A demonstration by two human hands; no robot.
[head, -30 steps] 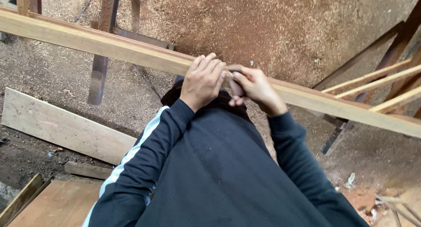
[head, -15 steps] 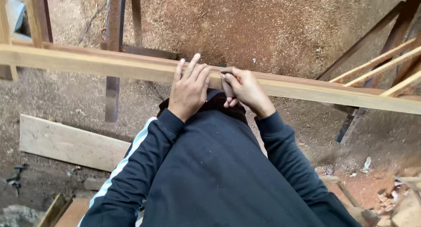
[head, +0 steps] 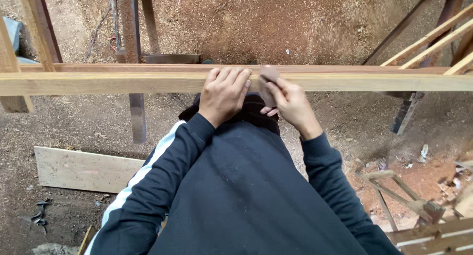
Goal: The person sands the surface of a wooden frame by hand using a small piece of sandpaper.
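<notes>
Levelled now, the beam lies under the flat left hand; right hand pinches a sanding pad.

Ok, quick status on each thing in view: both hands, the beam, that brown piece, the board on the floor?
Left hand: flat, fingers spread on the beam.
Right hand: pinching the brown piece against the beam.
Long wooden beam: level, running across the whole view.
Brown piece: pressed on the beam's top edge.
Pale board: lying flat on the sawdust floor.
</notes>
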